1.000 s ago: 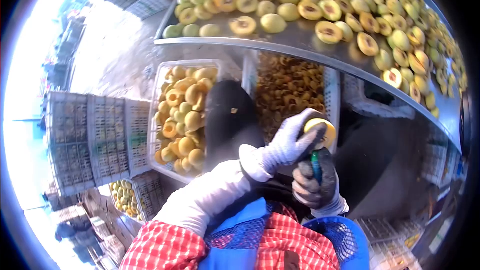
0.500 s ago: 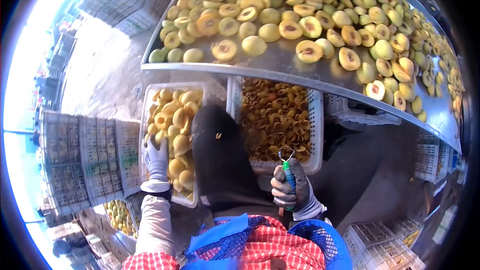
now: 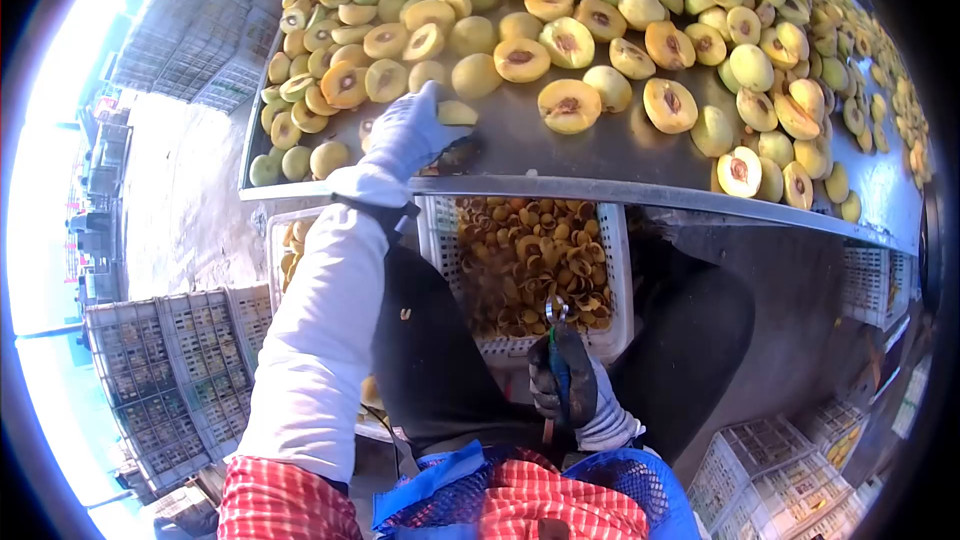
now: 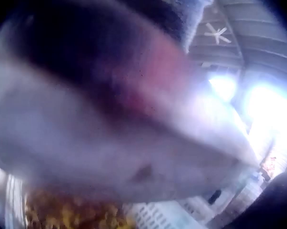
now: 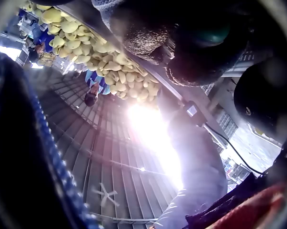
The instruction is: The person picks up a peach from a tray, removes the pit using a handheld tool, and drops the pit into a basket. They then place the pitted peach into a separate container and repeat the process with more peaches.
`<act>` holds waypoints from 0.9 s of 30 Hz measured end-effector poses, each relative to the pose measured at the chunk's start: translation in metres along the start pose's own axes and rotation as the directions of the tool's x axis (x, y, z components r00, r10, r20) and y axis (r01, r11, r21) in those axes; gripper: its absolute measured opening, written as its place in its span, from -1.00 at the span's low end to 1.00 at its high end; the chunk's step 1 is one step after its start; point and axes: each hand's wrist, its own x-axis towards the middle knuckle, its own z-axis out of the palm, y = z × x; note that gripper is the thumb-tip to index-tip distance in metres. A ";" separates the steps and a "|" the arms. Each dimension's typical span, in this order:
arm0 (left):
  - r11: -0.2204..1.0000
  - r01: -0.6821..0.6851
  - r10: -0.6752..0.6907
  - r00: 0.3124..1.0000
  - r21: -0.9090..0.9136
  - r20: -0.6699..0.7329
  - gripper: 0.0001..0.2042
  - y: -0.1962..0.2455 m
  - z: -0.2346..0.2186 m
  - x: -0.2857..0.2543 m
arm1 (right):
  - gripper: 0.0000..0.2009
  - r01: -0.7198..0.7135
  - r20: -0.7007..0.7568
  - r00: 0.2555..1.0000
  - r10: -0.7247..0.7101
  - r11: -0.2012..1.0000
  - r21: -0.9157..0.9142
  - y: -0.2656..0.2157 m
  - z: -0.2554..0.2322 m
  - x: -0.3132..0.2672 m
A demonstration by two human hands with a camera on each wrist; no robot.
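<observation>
Over the metal table (image 3: 630, 155), the gloved left hand (image 3: 405, 130) reaches with fingers and thumb spread beside a fruit half (image 3: 457, 113); whether they touch it is unclear. The dark-gloved right hand (image 3: 572, 385) grips the blue-green handle of a tool (image 3: 557, 312) with a metal loop at its end, upright above the lap. In the right wrist view, part of the green handle (image 5: 212, 34) shows among dark glove fingers. Blurred pale fabric fills most of the left wrist view, and the left hand's fingers cannot be made out there.
Halved yellow fruit (image 3: 570, 105) is heaped across the table. Below its edge stands a crate (image 3: 618, 285) of brown-yellow scraps (image 3: 535, 260). Another crate of fruit (image 3: 290, 245) is partly hidden by the left arm. Stacked crates (image 3: 185, 370) stand at left, more at lower right (image 3: 765, 480).
The left hand has gone from the fruit crate at left up to the table. The right hand keeps the tool low, and the head view has shifted to show more table.
</observation>
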 end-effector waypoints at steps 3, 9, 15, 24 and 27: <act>0.390 0.018 0.064 0.997 -0.921 0.046 -0.55 0.039 -0.008 -0.050 | -0.54 0.258 -0.150 0.939 -0.310 0.922 -0.289 -0.015 0.042 -0.016; -0.135 0.197 0.077 0.979 -0.971 0.188 -0.29 0.110 0.005 -0.164 | -0.77 0.642 0.216 0.595 -0.774 0.296 -0.708 -0.023 0.061 -0.012; 0.285 0.186 -0.229 0.966 -0.940 0.122 -0.68 0.128 0.004 -0.190 | -0.74 0.517 0.426 0.480 -0.767 -0.145 -0.844 -0.006 0.056 -0.013; 0.214 -0.045 -0.307 0.945 -0.976 -0.111 -0.63 0.142 0.028 -0.221 | -0.84 0.355 0.770 0.128 -0.625 -0.696 -0.624 0.012 0.048 -0.014; 0.173 -0.069 -0.286 0.951 -0.982 -0.117 -0.61 0.147 0.022 -0.229 | -0.64 0.404 0.730 0.266 -0.630 -0.614 -0.678 0.028 0.038 -0.019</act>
